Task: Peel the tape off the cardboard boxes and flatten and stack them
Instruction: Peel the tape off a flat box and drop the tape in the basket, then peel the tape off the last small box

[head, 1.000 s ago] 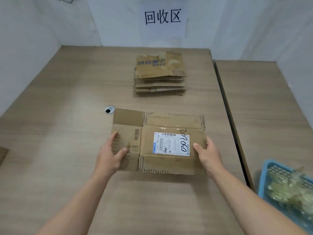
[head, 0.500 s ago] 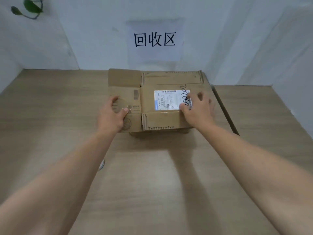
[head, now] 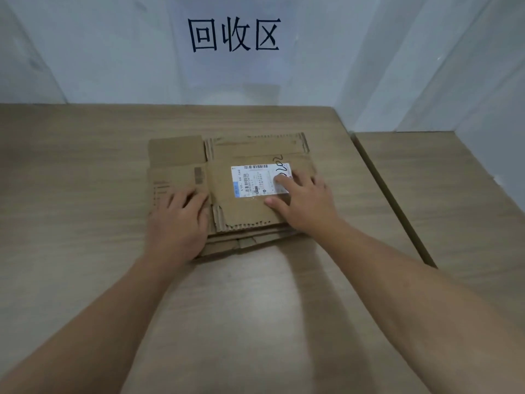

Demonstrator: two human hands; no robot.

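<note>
A flattened brown cardboard box (head: 227, 155) with a white shipping label (head: 255, 180) lies on top of the stack of flattened boxes (head: 250, 240), whose edges show beneath its near side. My left hand (head: 179, 220) presses flat on the box's near left part. My right hand (head: 304, 200) presses flat on the right side, with its fingers over the label's right end. Both hands have spread, fairly straight fingers and grip nothing.
The stack sits on a wooden table (head: 85, 194) near the white back wall, under a paper sign (head: 234, 35) with black characters. A second table (head: 454, 194) adjoins on the right, with a dark gap (head: 392, 197) between them.
The flattened box was carried from the near middle of the table to the far stack and laid on top. Both hands went from holding its sides to pressing down on it.
</note>
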